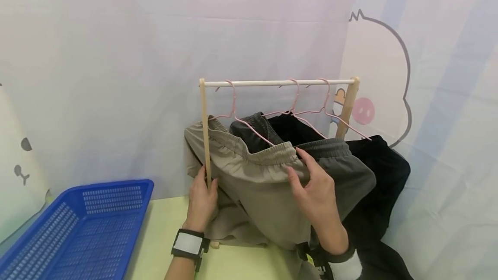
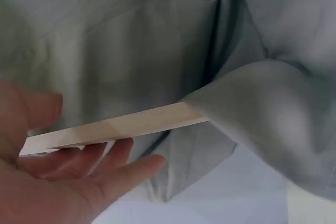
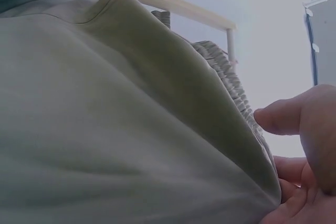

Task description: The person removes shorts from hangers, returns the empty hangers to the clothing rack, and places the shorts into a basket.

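Nearest, lower left: blue basket (image 1: 148, 183) beside the yellow-green tabletop (image 1: 229, 265), off to one side, probably to keep it out of the hands' way. Right of centre, right grip (image 1: 316, 191): relaxed, not clenched; fingers tucked behind the edge of the beige trousers (image 1: 268, 202) near the waistband's right end, thumb clear of the cloth in the right wrist view. Reads as steadying the fabric, not carrying it. Lower centre, left grip (image 1: 200, 204): fingers and thumb loosely round the near wooden post (image 1: 205, 133), likely bracing the rack so handling the cloth doesn't shift it. Trousers hang mid-frame from the near pink hanger (image 1: 234, 106), hooked on the left part of the white rail (image 1: 260, 83); hanger arms run into the waist opening, presumably keeping it spread. Look: matte beige-grey, gathered elastic waistband, waist gaping, soft folds down the front, right end of the waistband lower than the left; can't tell if the hem touches down. Behind and right: dark grey garment (image 1: 350, 165), then black garment (image 1: 393, 172), with two more pink hangers (image 1: 298, 92) on the rail's right half; overlap hides some of the fit. Farthest: far wooden post (image 1: 347, 107), pale backdrop (image 1: 116, 77), cartoon pig at upper right.
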Demonstrator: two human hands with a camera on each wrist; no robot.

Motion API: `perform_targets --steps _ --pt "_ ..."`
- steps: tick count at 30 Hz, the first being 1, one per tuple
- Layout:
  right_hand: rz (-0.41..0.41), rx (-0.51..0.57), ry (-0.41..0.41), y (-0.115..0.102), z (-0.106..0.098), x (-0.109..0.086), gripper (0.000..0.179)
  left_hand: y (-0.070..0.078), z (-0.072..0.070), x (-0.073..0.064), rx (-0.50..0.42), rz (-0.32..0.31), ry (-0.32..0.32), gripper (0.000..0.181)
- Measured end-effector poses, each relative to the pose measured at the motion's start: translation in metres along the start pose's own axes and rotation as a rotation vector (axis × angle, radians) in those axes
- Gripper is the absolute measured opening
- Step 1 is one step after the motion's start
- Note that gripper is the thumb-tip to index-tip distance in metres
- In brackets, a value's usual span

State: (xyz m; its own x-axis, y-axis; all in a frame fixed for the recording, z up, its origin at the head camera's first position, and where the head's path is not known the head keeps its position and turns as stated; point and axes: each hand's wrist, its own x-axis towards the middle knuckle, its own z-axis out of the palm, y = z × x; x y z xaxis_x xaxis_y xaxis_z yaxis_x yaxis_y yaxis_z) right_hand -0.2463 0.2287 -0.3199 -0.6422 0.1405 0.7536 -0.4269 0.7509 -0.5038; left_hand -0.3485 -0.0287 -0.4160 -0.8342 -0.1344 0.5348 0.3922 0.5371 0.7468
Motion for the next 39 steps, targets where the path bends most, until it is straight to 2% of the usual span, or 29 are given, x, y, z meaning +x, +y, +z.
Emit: perform_targets --steps 7,11,17,21,28,39 --pt "-0.018 -0.013 0.015 0.003 0.004 -0.001 0.042 -0.014 0.004 0.007 -0.035 0.029 0.054 0.030" --pt "-0.033 -0.019 0.051 0.005 0.007 0.000 0.030 -0.016 0.005 0.009 -0.031 0.029 0.042 0.027" --pt "-0.048 -0.027 0.095 0.003 0.010 0.000 0.018 -0.017 0.002 0.010 -0.033 -0.015 0.013 0.028" --pt "-0.028 -0.036 0.119 0.001 0.012 -0.001 0.017 -0.018 0.002 0.010 -0.032 -0.013 0.025 0.026" --pt "-0.014 -0.037 0.209 0.001 0.017 -0.002 0.015 -0.017 0.005 0.012 -0.031 0.013 0.041 0.024" --pt "-0.045 -0.009 0.310 0.001 0.022 -0.004 0.018 -0.019 0.005 0.011 -0.032 0.016 0.054 0.023"
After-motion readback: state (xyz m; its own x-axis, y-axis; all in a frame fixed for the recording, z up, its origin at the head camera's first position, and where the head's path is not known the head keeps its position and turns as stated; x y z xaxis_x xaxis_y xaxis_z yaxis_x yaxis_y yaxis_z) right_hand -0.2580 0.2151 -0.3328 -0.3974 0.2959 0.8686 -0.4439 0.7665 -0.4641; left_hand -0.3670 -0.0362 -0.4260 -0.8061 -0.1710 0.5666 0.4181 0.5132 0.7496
